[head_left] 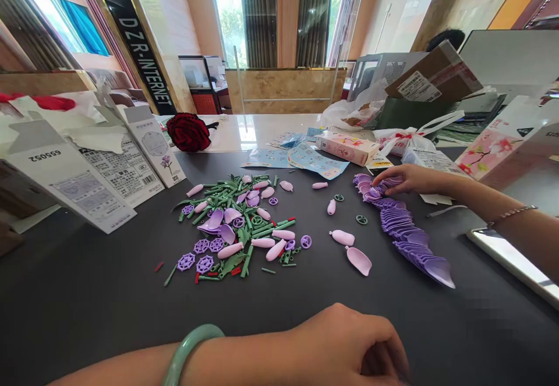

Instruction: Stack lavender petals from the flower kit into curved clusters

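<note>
My right hand (402, 179) reaches in from the right, its fingers closed on purple plastic petals at the far end of a long overlapping row. Nearer to me, the row of petals (400, 223) runs down and to the right across the dark table. At the bottom of the view my left hand (347, 345) is curled, a green bangle (192, 345) on its wrist; its fingertips are hidden. Left of the row lie a pink scoop-shaped petal (358, 261), a pink pod-like piece (342, 237) and a green ring piece (361, 220).
A pile of green stem pieces (244, 199), pink pods and purple wheels covers the table's middle. White printed boxes (96, 182) stand at left, near a dark red flower (190, 132). Blue printed sheets (317, 159) and a pink box (347, 147) lie behind. A phone (519, 264) sits at right.
</note>
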Demonstrator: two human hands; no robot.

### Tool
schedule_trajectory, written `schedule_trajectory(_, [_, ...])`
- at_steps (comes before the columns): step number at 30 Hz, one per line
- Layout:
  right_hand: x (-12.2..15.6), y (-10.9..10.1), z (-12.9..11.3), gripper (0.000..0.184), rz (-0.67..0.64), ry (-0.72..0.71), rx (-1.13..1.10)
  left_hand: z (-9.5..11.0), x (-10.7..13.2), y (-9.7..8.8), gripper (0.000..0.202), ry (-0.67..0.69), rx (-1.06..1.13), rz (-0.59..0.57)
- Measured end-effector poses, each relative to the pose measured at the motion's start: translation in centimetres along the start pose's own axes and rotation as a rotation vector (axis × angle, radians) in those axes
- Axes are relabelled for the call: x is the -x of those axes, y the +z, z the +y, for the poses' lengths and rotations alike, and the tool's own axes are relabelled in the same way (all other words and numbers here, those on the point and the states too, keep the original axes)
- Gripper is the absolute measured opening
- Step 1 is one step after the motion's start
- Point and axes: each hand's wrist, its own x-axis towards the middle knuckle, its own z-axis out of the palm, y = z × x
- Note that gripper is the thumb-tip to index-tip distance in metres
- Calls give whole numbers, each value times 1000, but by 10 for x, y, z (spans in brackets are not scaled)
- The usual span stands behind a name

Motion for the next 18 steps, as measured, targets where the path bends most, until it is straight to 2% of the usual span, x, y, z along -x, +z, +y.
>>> schedule_trajectory(3, [-1,1,1,26,-112,-4,-34,0,0,0,10,-6,4,5])
schedule_trajectory(5, [-2,3,4,28,-127,15,-34,1,1,0,10,-15,2,6])
schedule_trajectory(12, [-4,5,11,29,-133,47,-10,2,1,-1,13,-32,-16,-3])
schedule_trajectory(18, [-7,6,15,32,-77,53,39,1,1,0,12,2,-13,2])
